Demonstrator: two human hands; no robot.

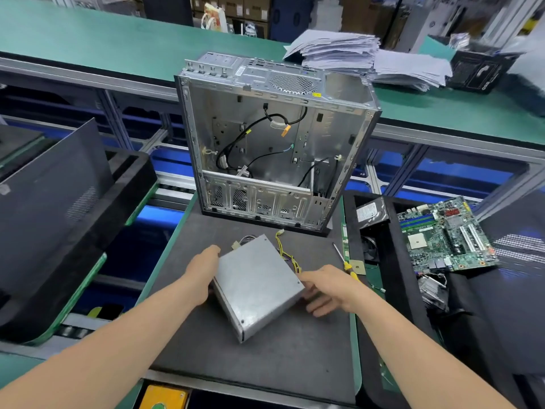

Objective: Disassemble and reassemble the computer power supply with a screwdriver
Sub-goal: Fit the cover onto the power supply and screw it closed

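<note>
Together, left hand (203, 273) and right hand (330, 287) hold the power supply (256, 281).

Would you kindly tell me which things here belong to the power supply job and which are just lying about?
Job in hand:
power supply, held by left hand and right hand
screwdriver
computer case

Lying about:
motherboard
hard drive
paper stacks

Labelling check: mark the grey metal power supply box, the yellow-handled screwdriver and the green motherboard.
grey metal power supply box (256, 286), head view, top panel centre.
yellow-handled screwdriver (348, 265), head view, handle's upper end.
green motherboard (445, 234), head view, board middle.
</note>
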